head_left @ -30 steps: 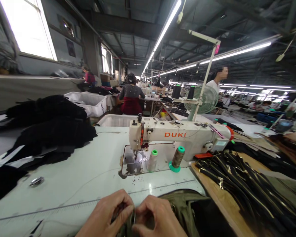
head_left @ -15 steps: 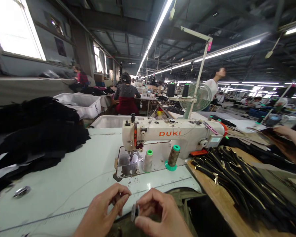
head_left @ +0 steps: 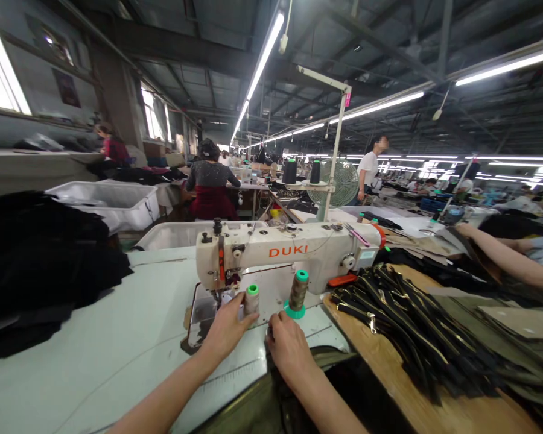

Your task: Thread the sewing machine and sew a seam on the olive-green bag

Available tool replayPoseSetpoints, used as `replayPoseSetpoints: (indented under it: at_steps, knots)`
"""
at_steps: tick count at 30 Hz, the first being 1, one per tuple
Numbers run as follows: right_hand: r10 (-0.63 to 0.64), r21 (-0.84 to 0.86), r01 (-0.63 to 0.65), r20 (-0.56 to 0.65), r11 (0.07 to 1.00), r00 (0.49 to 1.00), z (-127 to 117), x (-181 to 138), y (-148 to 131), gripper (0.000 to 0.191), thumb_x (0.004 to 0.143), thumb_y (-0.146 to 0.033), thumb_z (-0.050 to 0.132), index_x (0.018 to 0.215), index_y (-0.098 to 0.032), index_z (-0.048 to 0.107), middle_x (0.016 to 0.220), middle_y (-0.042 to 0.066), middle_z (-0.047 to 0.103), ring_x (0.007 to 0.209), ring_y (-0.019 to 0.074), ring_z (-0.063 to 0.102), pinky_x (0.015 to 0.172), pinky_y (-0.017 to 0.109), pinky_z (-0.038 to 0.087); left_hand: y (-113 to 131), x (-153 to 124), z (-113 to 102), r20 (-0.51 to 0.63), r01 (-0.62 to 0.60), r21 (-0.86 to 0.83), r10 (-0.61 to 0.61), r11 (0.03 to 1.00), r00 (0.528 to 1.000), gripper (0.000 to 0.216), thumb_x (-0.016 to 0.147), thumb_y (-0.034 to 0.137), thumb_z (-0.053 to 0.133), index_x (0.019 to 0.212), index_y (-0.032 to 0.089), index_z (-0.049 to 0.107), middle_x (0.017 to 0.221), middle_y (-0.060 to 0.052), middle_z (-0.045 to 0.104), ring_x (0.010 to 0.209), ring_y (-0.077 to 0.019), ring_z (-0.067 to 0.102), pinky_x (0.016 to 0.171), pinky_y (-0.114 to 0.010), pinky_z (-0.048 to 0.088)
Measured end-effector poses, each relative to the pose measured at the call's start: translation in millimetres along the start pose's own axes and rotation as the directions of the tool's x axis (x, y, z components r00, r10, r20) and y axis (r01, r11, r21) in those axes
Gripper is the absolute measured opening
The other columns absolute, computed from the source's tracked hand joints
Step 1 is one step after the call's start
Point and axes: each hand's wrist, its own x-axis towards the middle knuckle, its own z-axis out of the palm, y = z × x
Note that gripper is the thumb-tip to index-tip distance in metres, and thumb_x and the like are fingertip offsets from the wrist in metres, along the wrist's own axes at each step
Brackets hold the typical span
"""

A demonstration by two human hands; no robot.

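Thread spools stand at the heart of the work: a pale thread spool with a green cap (head_left: pixel 252 299) sits on the bed of the cream industrial sewing machine marked DUKI (head_left: pixel 289 256), and the left hand (head_left: pixel 227 328) reaches to it, fingers touching its side and curling toward it in a loose grasp rather than a firm clench. Just to the right stands an olive-brown thread cone on a green base (head_left: pixel 297 294); the right hand (head_left: pixel 288 345) lies near its foot, knuckles up, and whether it pinches anything I cannot tell. Judging from this, the step in hand looks like handling thread at the machine, near the needle area (head_left: pixel 219 294); the next move would call for a fine pull in a tight space, with the two spools close together and easy to tip. Olive fabric (head_left: pixel 271 404) lies at the near edge under the forearms. To the right, a heap of black zippers with brass teeth (head_left: pixel 402 313) crowds a wooden board (head_left: pixel 389 377); a co-worker's arm (head_left: pixel 507 259) reaches in farther right. Black cloth (head_left: pixel 40 259) is piled on the left.
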Motion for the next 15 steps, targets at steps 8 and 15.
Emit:
replayPoseSetpoints:
  at_steps: [8, 15]
  knots:
    - [-0.087, 0.478, 0.125, -0.102, 0.870, 0.991, -26, 6, -10, 0.023, 0.086, -0.021, 0.062, 0.106, -0.015, 0.070, 0.103, 0.007, 0.066, 0.082, 0.0167, 0.064, 0.063, 0.023, 0.051, 18, -32, -24, 0.105, 0.011, -0.064, -0.005, 0.998, 0.994, 0.042, 0.079, 0.038, 0.061, 0.115, 0.016, 0.059, 0.112, -0.007, 0.070, 0.104, -0.0284, 0.063, 0.094, -0.037, 0.045]
    - [-0.117, 0.811, 0.106, -0.047, 0.575, 0.992, -33, -6, -15, 0.031, 0.081, -0.043, 0.065, 0.075, -0.012, 0.064, 0.076, 0.003, 0.060, 0.058, 0.0093, 0.051, 0.053, 0.021, 0.044, 9, -39, -36, 0.124, 0.050, -0.016, -0.047, 0.999, 0.991, 0.041, 0.073, 0.031, 0.065, 0.112, 0.017, 0.061, 0.111, -0.006, 0.070, 0.103, -0.0279, 0.061, 0.092, -0.036, 0.044]
